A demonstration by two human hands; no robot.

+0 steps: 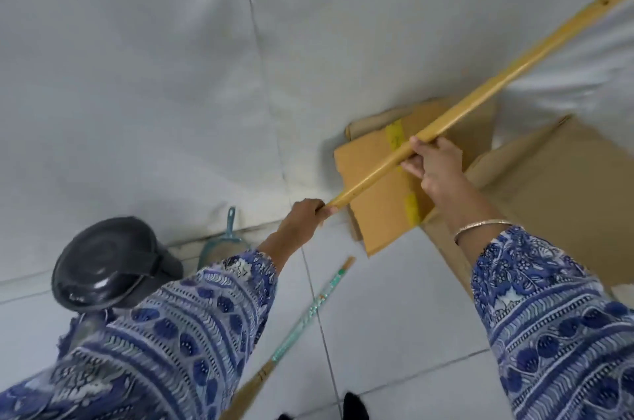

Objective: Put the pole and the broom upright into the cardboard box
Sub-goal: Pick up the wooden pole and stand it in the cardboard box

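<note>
A long yellow wooden pole (480, 90) slants from the lower middle up to the top right corner, held in the air above the cardboard box (555, 179). My left hand (302, 219) grips the pole's near end. My right hand (434, 167) grips it further up, over a box flap (374, 186) with yellow tape. The broom (302, 327), with a teal patterned handle and straw bristles, lies on the floor tiles between my arms, below the pole.
A black lidded bin (109, 265) stands at the left by the white wall. Next to it a teal dustpan (223, 241) leans against the wall's foot. The box stands in the corner at the right with its flaps spread open.
</note>
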